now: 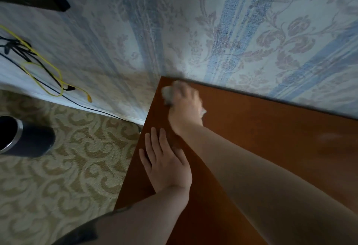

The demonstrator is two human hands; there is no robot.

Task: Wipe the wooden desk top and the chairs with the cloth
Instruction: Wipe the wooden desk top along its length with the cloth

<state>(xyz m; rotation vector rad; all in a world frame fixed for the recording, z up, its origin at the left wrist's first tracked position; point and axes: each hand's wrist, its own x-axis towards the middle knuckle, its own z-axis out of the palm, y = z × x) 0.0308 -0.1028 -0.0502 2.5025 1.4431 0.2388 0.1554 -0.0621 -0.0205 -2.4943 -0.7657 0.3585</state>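
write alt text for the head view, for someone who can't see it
A person's right hand presses a pale cloth onto the far left corner of a wooden desk top by a floral wall, while the left hand rests flat near the desk's left edge. A dark cylindrical bin stands on the patterned carpet.

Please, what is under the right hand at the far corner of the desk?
A pale cloth lies under the right hand on the wooden desk top. Only its edges show, blurred; the hand covers the rest.
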